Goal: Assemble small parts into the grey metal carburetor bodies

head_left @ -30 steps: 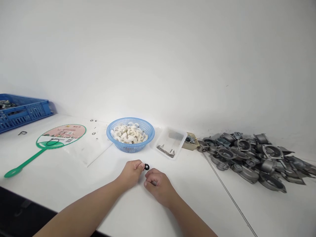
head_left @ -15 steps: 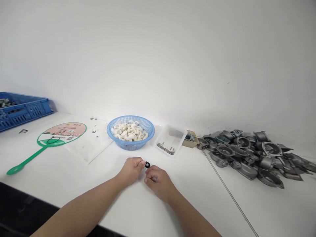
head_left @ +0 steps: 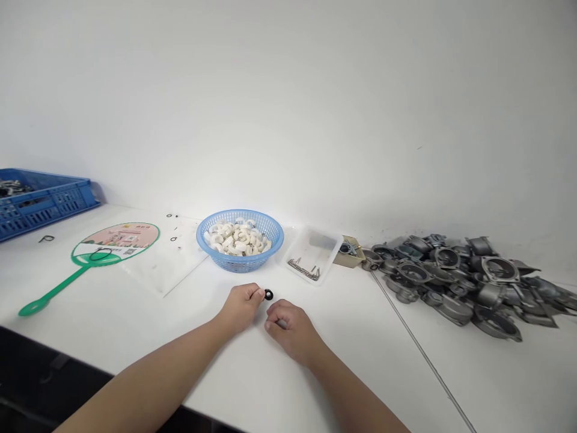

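Watching your left hand (head_left: 241,308) sit bunched in a narrow pinch right at the black rubber ring (head_left: 268,294), and there's the ring, just off the tips of that hand, between your two hands and in front of the basket. From up here you can't tell whether it's truly gripped or only just beside the pinch. Your right hand (head_left: 293,332) is curled in close, near the ring but apart from it, and the curl hides whether it has anything small, so no call on that grip. Both hands are down low at the white tabletop (head_left: 360,373). Straight ahead of you, a blue plastic basket (head_left: 240,211) is heaped with white rings (head_left: 237,237). To its right comes a clear plastic tray (head_left: 311,255) with metal pins (head_left: 303,270) lying in it, then a small cardboard box (head_left: 349,251), then a big grey heap of cast-metal housings (head_left: 451,282) along the back. A thin metal rod (head_left: 419,349) runs across the table in front of that heap. Over on your left, a clear plastic sheet (head_left: 166,258) is dotted with tiny black O-rings (head_left: 174,239), a green-handled printed fan (head_left: 115,243) lies flat against its edge, and further out sits a blue plastic crate (head_left: 45,201) holding metal parts (head_left: 9,189).
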Tool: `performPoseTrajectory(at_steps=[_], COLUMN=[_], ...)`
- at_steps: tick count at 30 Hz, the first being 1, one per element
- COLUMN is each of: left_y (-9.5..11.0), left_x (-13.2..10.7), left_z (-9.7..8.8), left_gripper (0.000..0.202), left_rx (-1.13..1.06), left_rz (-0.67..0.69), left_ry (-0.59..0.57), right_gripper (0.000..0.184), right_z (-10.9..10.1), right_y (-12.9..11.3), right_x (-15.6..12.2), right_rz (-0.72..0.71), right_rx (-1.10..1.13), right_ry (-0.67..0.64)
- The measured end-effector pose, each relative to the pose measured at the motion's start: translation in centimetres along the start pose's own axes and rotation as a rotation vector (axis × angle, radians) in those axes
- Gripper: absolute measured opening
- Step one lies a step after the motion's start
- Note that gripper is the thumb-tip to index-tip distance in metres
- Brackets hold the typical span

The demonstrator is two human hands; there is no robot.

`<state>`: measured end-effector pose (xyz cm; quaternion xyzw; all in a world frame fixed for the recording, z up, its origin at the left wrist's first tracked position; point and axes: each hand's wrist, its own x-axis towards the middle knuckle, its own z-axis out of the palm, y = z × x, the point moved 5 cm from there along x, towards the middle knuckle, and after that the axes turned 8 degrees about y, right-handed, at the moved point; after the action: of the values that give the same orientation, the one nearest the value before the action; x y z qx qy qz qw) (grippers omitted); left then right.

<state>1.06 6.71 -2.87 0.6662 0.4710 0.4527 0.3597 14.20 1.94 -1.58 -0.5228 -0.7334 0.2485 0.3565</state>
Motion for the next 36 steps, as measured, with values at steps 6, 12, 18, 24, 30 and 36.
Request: performPoseTrajectory(at_steps=[6, 12, 18, 24, 30, 36], left_y=[-0.40, 0.02, 0.28, 0.15, -0.01, -0.19], left_x=[0.02, -0.10, -0.30, -0.47, -0.52, -0.42], left_z=[0.09, -0.02, 0.03, 0.23, 0.19, 0.22], left_gripper=[0.029, 0.023, 0.011, 0.013, 0.016, 0.018], left_rx=[-0.012, -0.022, -0.052, -0.091, -0.104, -0.107], left_rz=[-0.024, -0.019, -0.025, -0.035, -0.051, -0.052], left_ry=[0.014, -0.001, -0.013, -0.044, -0.047, -0.040], right_gripper=[0.009, 0.009, 0.009, 0.007, 0.008, 0.010], right_z=[-0.01, -0.18, -0.14, -0.28, -0.31, -0.50], right_y=[0.10, -0.19, -0.16, -0.17, -0.22, 0.70], right_x=[-0.10, -0.09, -0.02, 0.08, 0.20, 0.30], right_rz=[0.003, -0.008, -0.012, 0.003, 0.028, 0.099], right_rx=[-0.002, -0.012, -0.013, -0.015, 0.028, 0.120], right_ry=[-0.002, 0.008, 0.007, 0.021, 0.048, 0.126])
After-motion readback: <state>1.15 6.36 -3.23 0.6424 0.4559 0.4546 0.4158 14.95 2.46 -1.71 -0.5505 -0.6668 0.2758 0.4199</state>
